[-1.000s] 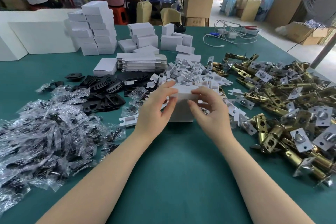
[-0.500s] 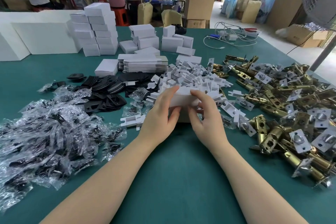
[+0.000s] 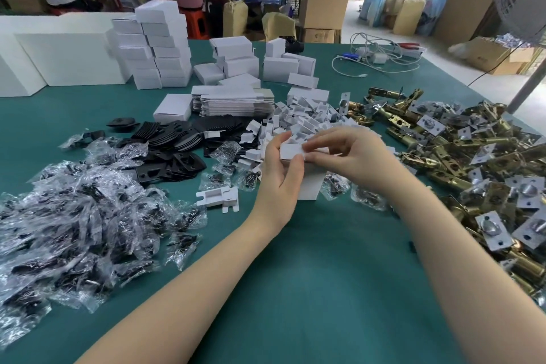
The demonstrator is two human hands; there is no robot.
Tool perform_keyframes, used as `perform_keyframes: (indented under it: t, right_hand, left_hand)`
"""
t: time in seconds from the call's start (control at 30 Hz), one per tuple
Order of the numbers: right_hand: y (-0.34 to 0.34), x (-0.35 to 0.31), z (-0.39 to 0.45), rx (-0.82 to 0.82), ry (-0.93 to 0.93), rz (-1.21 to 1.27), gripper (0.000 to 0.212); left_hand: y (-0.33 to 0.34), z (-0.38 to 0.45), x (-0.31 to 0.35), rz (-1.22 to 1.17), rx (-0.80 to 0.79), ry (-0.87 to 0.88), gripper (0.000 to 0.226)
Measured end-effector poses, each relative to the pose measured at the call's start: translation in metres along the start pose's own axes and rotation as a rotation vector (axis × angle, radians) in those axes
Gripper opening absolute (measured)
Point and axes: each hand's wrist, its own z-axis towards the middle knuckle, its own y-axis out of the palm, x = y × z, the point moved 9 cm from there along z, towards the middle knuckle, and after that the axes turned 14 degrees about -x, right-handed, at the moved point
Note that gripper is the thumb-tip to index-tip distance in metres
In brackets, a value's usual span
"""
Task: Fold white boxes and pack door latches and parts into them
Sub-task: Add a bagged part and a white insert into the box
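Both hands grasp the white box (image 3: pixel 307 183) standing near the table's (image 3: pixel 295 304) middle, the left hand (image 3: pixel 280 174) curled round its side and the right hand (image 3: pixel 351 156) pinching the top flap, which could crease or miss its slot if pushed in crooked.

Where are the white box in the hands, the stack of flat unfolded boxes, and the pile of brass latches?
white box (image 3: pixel 308 183), head view, its front wall.
stack of flat boxes (image 3: pixel 233 102), head view, top sheet.
brass latches (image 3: pixel 461 156), head view, middle of pile.
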Motion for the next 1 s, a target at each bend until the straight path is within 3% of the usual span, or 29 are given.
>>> perform_keyframes:
  t: [0.13,0.27,0.43,0.6,0.8,0.9,1.0]
  right_hand:
    - [-0.003,-0.014,0.012,-0.166,0.044,-0.205,0.028]
    - [-0.001,-0.029,0.018,-0.232,0.028,-0.432,0.029]
    - [0.022,-0.045,0.026,-0.346,-0.047,-0.922,0.036]
    - [0.02,-0.048,0.025,-0.408,-0.02,-0.912,0.039]
    - [0.035,-0.047,0.029,-0.481,0.045,-1.126,0.036]
    - [0.022,-0.042,0.033,-0.388,0.055,-1.014,0.023]
    - [0.003,-0.035,0.035,-0.136,-0.012,-0.676,0.024]
  left_hand:
    - [-0.001,-0.001,-0.005,0.021,-0.009,-0.037,0.036]
    - [-0.002,-0.001,-0.009,0.015,-0.012,-0.061,0.04]
    - [-0.005,0.005,-0.01,-0.062,-0.029,-0.086,0.043]
    - [-0.002,0.005,-0.011,-0.04,-0.037,-0.093,0.027]
    - [-0.001,0.005,-0.011,-0.082,-0.051,-0.089,0.036]
    - [0.0,0.004,-0.011,-0.045,-0.052,-0.086,0.039]
    - [-0.004,0.0,-0.008,0.044,-0.066,-0.074,0.048]
